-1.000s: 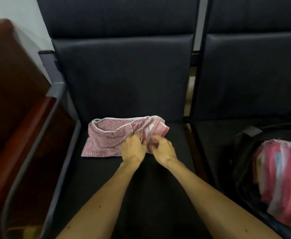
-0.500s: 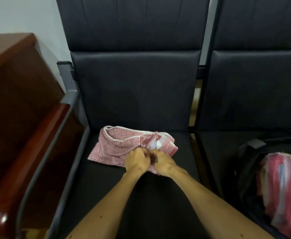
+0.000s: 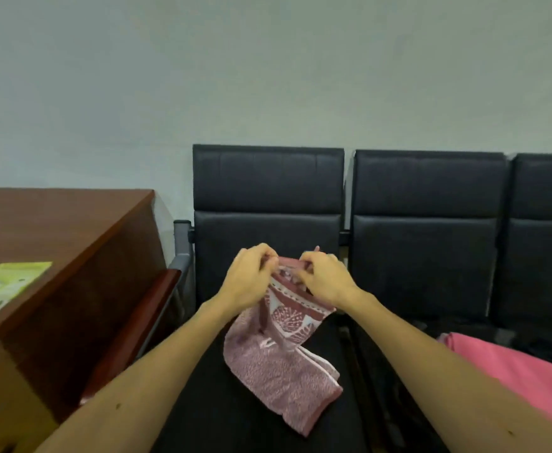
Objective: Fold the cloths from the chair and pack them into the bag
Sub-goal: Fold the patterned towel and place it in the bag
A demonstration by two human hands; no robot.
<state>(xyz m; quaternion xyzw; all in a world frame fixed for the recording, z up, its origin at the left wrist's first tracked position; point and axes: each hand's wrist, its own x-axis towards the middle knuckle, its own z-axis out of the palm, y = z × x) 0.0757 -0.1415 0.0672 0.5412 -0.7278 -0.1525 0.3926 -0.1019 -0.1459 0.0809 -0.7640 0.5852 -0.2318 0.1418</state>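
At frame centre, the left hand (image 3: 248, 277) and right hand (image 3: 325, 279) each pinch the top edge of a pink patterned cloth (image 3: 281, 364), which hangs over the dark chair (image 3: 268, 191).

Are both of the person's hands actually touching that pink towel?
Touching. The head view shows the left hand and the right hand each pinching the towel at its top edge, the rest hanging below them.
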